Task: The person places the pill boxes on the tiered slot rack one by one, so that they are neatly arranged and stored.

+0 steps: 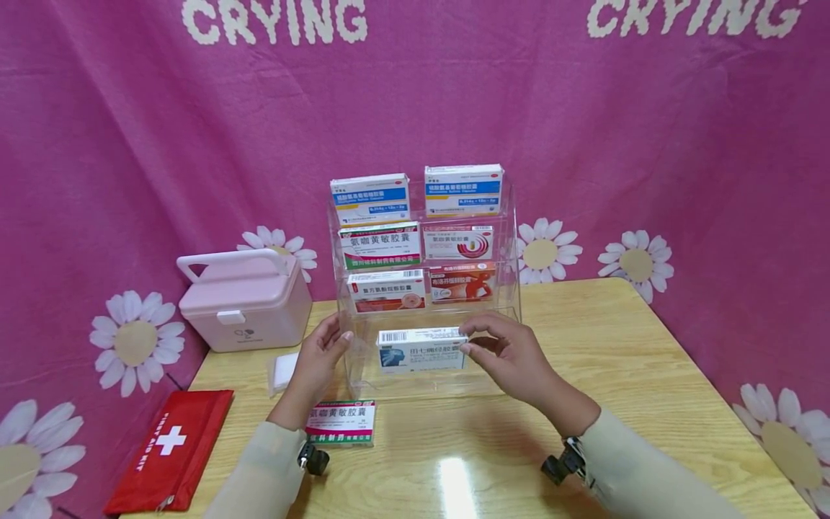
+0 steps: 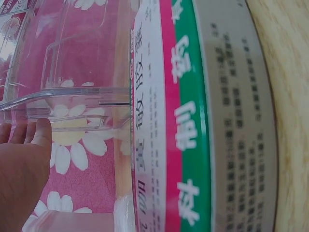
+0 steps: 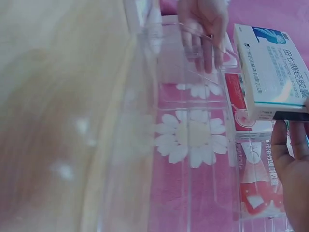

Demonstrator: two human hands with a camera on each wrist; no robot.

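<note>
My right hand [image 1: 512, 355] pinches the right end of a white and pale-green medicine box [image 1: 421, 355] with a blue picture. The box is upright in front of the lowest tier of a clear acrylic display stand [image 1: 363, 328]. In the right wrist view, thumb and fingers grip the medicine box [image 3: 277, 72] at one end. My left hand [image 1: 320, 353] is at the stand's lower left side; behind the clear plastic, its fingers [image 3: 207, 53] look extended. Whether they touch the panel is hard to tell. Higher tiers hold several medicine boxes, among them a red one [image 1: 462, 283].
A green, white and pink medicine box [image 1: 344, 424] lies on the wooden table [image 1: 583, 346] by my left wrist. Further left are a pink lidded case [image 1: 246, 310], a small white packet [image 1: 283, 371] and a red first-aid pouch [image 1: 171, 450]. A pink curtain hangs behind.
</note>
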